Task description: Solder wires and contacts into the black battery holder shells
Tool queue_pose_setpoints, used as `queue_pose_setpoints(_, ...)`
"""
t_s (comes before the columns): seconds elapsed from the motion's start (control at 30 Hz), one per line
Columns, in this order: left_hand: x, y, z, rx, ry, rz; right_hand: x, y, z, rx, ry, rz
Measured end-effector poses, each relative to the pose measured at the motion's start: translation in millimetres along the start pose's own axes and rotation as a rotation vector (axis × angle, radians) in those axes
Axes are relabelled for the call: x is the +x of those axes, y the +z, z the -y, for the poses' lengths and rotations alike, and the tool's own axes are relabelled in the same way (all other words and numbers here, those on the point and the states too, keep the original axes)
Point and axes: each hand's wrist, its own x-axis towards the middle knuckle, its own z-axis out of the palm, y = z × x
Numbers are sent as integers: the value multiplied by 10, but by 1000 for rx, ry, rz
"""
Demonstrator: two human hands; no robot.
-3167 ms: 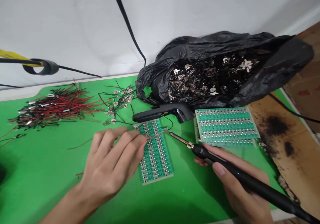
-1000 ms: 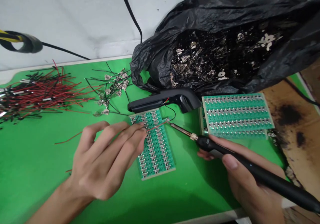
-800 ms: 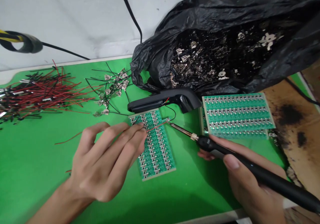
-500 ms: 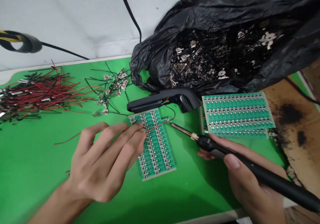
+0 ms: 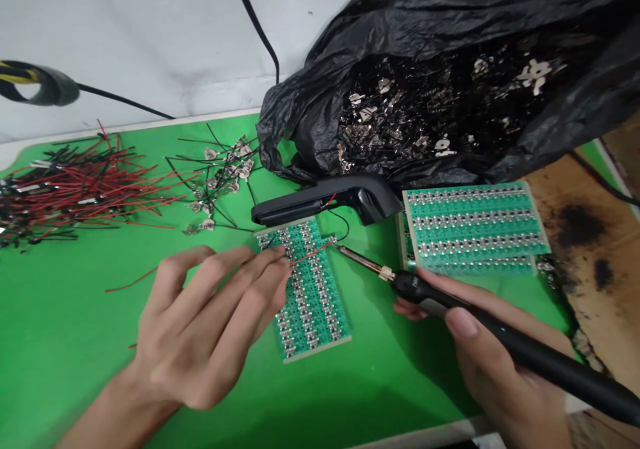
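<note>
My left hand [image 5: 215,322] is closed in a pinch on a thin red wire [image 5: 310,255], above a green circuit board panel [image 5: 320,302] with rows of small silver parts. The fingertips are partly hidden behind the hand. My right hand [image 5: 495,362] grips a black soldering iron [image 5: 465,309]. Its tip meets the wire's end at a small silver piece by the panel's upper right edge. A thin black wire [image 5: 345,225] curves from there up to a black curved plastic housing [image 5: 330,199] lying behind the panel.
Red and black wires [image 5: 95,185] lie heaped at left, beside metal tabs with black leads [image 5: 220,175]. A black plastic bag [image 5: 310,115] full of small metal parts stands at the back. More board panels [image 5: 475,222] are stacked at right, near a scorched wooden surface [image 5: 575,249].
The whole view has shifted very slightly. Both hands, the iron and the red wire keep nearly the same positions relative to the panel.
</note>
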Motion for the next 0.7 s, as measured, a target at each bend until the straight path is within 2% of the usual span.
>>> queue_pose_setpoints(0.2,-32,13,10,-38,-69,-12,35,-47,-66,43,-57,45)
queue_pose_setpoints(0.43,-20,8,7,-12,-46,32,-24,-36,-78,97,73,-21)
queue_pose_setpoints(0.6,-15,11,27,-30,-20,-9,-22,-17,-44,90,51,-1)
queue_pose_setpoints(0.7,-22,23,26,-37,-16,-24,5,-44,-67,55,-20,41)
